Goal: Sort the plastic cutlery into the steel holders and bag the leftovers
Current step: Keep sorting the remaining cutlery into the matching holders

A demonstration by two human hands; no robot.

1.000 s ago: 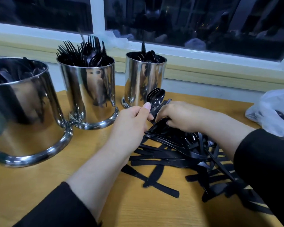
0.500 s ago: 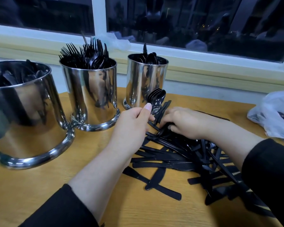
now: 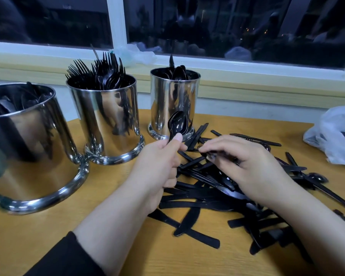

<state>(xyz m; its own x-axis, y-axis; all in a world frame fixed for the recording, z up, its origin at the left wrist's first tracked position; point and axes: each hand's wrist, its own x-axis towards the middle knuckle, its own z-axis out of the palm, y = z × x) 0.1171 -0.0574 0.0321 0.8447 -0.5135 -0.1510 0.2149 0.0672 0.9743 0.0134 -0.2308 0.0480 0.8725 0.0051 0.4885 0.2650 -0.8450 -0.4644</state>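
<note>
Black plastic cutlery (image 3: 217, 188) lies piled on the yellow wooden worktop (image 3: 38, 236) beside three shiny steel holders (image 3: 106, 120). Left hand (image 3: 159, 166) grips a bunch of black spoons (image 3: 177, 123); right hand (image 3: 245, 164) pinches one piece from the pile. Spoons might slip from the full bunch, or tangled pieces might drag along and fall.

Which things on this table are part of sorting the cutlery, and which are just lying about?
Part of the job:
- left hand gripping a bunch of spoons
- right hand picking at the loose cutlery pile
- fork holder
- spoon holder
- near holder
- plastic bag

Just lying about:
- crumpled clear plastic on the window sill
</note>
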